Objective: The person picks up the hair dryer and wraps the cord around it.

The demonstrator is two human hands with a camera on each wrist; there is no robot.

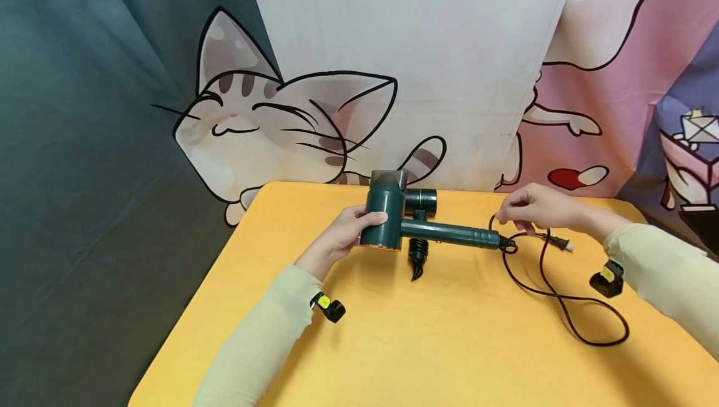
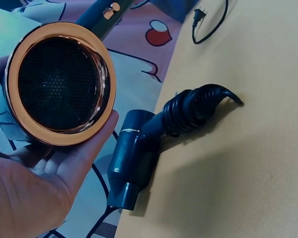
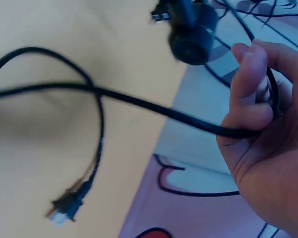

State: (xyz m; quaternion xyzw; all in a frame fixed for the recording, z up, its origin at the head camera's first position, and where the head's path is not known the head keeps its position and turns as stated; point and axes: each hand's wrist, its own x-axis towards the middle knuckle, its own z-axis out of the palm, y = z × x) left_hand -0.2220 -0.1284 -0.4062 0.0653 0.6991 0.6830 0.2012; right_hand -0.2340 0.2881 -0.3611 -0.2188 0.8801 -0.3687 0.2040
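Note:
My left hand (image 1: 341, 233) grips the barrel of a dark green hair dryer (image 1: 387, 207), holding it above the table. Its handle points right, and a grey nozzle tops the barrel. In the left wrist view a copper-coloured ring (image 2: 109, 94) surrounds its mesh grille. My right hand (image 1: 542, 208) holds the black power cord (image 1: 562, 296) near the handle's end; in the right wrist view, curled fingers (image 3: 253, 74) hook round it. The cord loops onto the table, and its two-pin plug (image 3: 67, 204) hangs or lies apart from the hand; I cannot tell which.
A second dark hair dryer (image 2: 131, 153) lies on the yellow table (image 1: 438, 344) behind the held one, its cord (image 2: 181, 111) wound round its handle. Printed cat curtains (image 1: 449, 51) stand along the table's back edge.

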